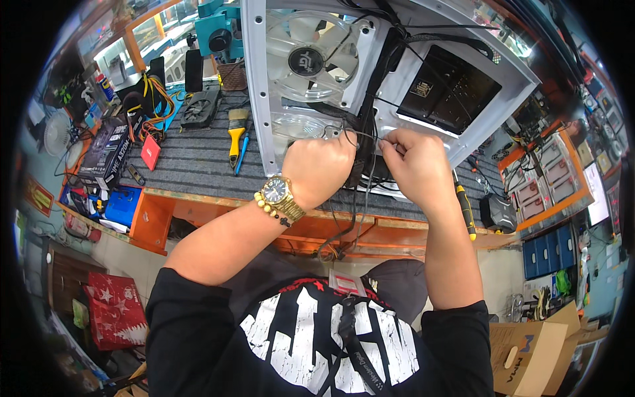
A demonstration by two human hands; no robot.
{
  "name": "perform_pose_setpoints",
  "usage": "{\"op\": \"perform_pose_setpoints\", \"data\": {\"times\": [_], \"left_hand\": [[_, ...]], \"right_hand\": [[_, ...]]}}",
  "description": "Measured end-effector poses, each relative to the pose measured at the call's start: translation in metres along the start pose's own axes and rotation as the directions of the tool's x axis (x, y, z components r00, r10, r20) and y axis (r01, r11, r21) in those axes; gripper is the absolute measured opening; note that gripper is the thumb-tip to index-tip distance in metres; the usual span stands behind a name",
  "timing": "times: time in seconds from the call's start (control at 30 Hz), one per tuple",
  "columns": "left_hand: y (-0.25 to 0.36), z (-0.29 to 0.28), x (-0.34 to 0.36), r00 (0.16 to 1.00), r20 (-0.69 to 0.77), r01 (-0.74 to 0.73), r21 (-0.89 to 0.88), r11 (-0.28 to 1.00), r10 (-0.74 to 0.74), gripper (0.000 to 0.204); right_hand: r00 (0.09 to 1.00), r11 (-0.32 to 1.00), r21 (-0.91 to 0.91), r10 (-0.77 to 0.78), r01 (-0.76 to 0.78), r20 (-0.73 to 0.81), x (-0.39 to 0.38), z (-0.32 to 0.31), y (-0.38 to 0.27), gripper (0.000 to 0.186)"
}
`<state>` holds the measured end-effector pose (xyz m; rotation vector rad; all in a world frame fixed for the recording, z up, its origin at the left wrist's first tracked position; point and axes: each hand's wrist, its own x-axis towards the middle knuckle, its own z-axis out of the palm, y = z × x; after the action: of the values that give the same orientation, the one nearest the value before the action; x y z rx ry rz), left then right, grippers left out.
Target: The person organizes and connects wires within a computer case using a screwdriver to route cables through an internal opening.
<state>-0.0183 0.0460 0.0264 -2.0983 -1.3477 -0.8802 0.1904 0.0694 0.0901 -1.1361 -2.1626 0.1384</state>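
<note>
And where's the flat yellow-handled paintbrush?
In the head view, the paintbrush lies on the grey striped mat, left of the white computer case, beside a slim blue tool.

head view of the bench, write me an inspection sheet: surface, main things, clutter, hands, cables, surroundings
Surface: grey ribbed mat on an orange wooden bench.
Main things: white metal computer case with a round clear-bladed fan and a black rectangular unit.
Clutter: yellow-handled brush, slim blue tool and flat red box left of the case; yellow-and-black screwdriver at the bench's front edge, on the right.
Hands: left hand and right hand appear to pinch a thin dark cable between them.
Cables: thick black cable bundle runs down the case; loose strands hang over the front edge.
Surroundings: open brown cardboard box lower right; red star-patterned bag lower left.
</note>
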Motion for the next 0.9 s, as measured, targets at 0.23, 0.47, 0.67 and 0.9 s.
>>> {"op": "perform_pose_setpoints", "data": {"times": [0.23, 0.47, 0.67, 0.9], "left_hand": [[-0.006, -0.014, 0.006, 0.995, 0.080, -0.053, -0.018, 0.998, 0.055, 0.009], [-0.011, -0.050, 0.013, 0.939, 0.322, 0.269, -0.462, 0.845, -0.123, 0.017], [-0.024, -0.054, 0.012, 0.920, 0.373, 0.302, -0.478, 0.825, -0.121, 0.021], [-0.012, -0.063, 0.019, 0.903, 0.383, 0.333, -0.339, 0.880, -0.194, 0.022]], "right_hand": [[0.994, 0.999, 0.042, -0.009, 0.013, -0.112, -0.012, -0.003, 0.009, 0.013], [0.994, 0.944, 0.323, 0.084, -0.059, -0.064, -0.016, 0.014, 0.000, 0.014], [0.978, 0.755, 0.632, 0.207, -0.177, 0.027, -0.018, 0.032, 0.009, 0.010], [0.990, 0.723, 0.678, 0.130, -0.130, 0.051, -0.015, 0.028, 0.002, 0.031]]}}
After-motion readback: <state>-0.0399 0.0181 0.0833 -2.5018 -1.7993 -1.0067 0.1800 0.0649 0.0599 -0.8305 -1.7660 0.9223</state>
